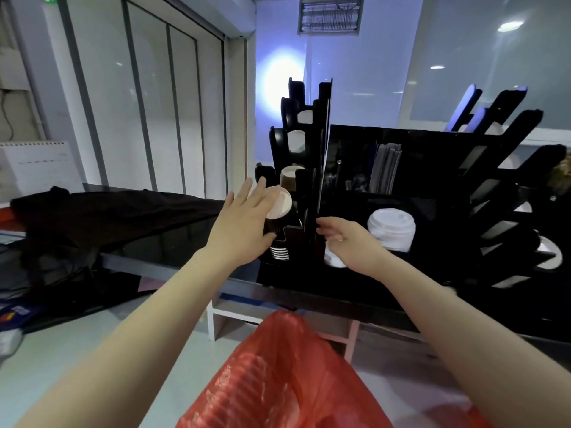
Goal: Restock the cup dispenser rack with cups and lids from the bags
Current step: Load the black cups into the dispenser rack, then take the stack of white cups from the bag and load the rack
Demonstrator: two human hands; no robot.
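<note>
The black dispenser rack (pixel 349 140) stands on the dark counter. My left hand (pixel 244 223) cups a stack of dark paper cups (pixel 279 211) with a white inside, tilted in the rack's front left slot; the thumb is on its near side and the fingers lie along its far side. More cup rims (pixel 279 253) show below it. My right hand (pixel 347 239) hovers by the rack's upright divider with loosely curled fingers and holds nothing; a white lid (pixel 333 261) lies under it. A stack of white lids (pixel 391 230) sits in the middle compartment. A red plastic bag (pixel 293 381) hangs below me.
A brown ribbed cup (pixel 290 177) sits in the slot behind the stack. Wrapped straws (pixel 386 171) stand in the back compartment. Slanted slots with white lids (pixel 550 254) line the right side. Black cloth (pixel 108 211) covers the counter's left; a white shelf (pixel 234 313) sits beneath.
</note>
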